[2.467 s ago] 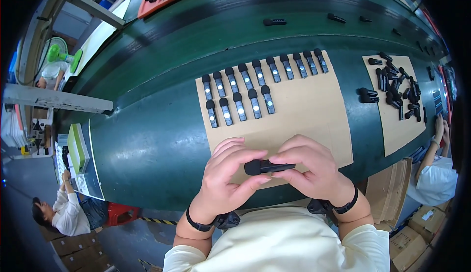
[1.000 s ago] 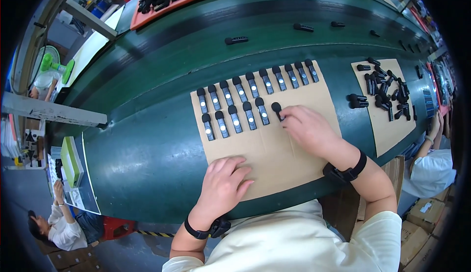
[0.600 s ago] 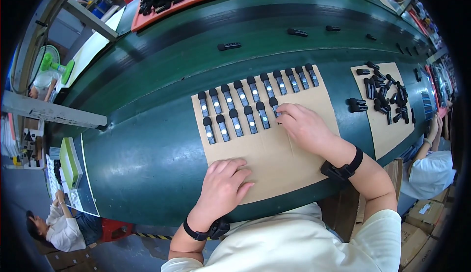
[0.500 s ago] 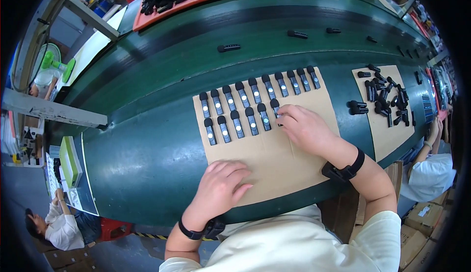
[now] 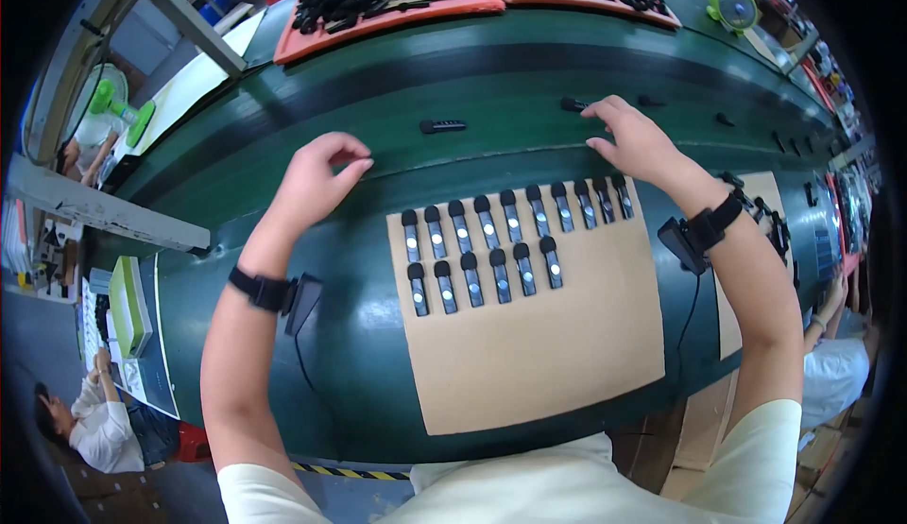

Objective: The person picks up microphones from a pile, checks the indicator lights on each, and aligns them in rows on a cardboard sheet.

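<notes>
My right hand [image 5: 635, 139] reaches over the green belt [image 5: 510, 51], thumb and forefinger apart. Its fingertips are beside a small black microphone [image 5: 573, 104]; whether they touch it I cannot tell. My left hand [image 5: 319, 176] hovers near the belt's close edge with curled fingers, thumb apart, and nothing in it. To its right another black microphone [image 5: 442, 126] lies on the belt. Below both hands, a brown cardboard sheet [image 5: 539, 363] bears two rows of upright-facing microphones [image 5: 511, 216], foam heads away from me, with a pale round spot on most.
Orange trays [image 5: 496, 2] heaped with black microphones stand beyond the belt. More microphones lie on a second cardboard sheet [image 5: 732, 297] at right, partly behind my forearm. A metal post [image 5: 113, 212] juts in at left. Other people sit at both sides.
Both hands have left the cardboard sheet and moved away from me toward the belt. My right hand has let go of the last microphone in the nearer row. The view has shifted slightly.
</notes>
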Available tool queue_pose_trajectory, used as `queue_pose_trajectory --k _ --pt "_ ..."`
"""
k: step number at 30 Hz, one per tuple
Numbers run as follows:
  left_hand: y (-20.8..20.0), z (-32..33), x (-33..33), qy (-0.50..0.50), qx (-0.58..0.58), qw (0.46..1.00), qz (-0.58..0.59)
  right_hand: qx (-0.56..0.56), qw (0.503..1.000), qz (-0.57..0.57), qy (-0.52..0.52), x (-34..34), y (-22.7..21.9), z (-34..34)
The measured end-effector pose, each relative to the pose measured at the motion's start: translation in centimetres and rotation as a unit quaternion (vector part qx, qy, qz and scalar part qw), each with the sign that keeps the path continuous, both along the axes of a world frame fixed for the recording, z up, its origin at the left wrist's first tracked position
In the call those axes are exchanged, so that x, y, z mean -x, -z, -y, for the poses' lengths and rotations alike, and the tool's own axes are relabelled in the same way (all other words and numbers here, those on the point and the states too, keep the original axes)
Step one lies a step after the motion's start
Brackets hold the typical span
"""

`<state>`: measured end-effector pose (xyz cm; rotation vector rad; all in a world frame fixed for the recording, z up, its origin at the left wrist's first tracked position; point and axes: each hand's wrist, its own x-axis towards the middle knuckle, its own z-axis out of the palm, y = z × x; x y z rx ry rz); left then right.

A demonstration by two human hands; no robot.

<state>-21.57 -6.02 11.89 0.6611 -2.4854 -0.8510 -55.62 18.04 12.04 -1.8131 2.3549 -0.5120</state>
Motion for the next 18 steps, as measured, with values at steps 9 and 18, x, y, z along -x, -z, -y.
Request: queue_pose_trajectory --k 9,18 --pt "4.9 4.1 6.7 0.051 0.054 0.996 0.059 -0.107 0.989 -0.095 0.038 3.6 3.2 6.4" --pt "3.9 2.5 6.1 -0.003 -0.016 0.994 0.112 -0.001 0.99 0.141 0.009 -1.7 -0.7 2.8"
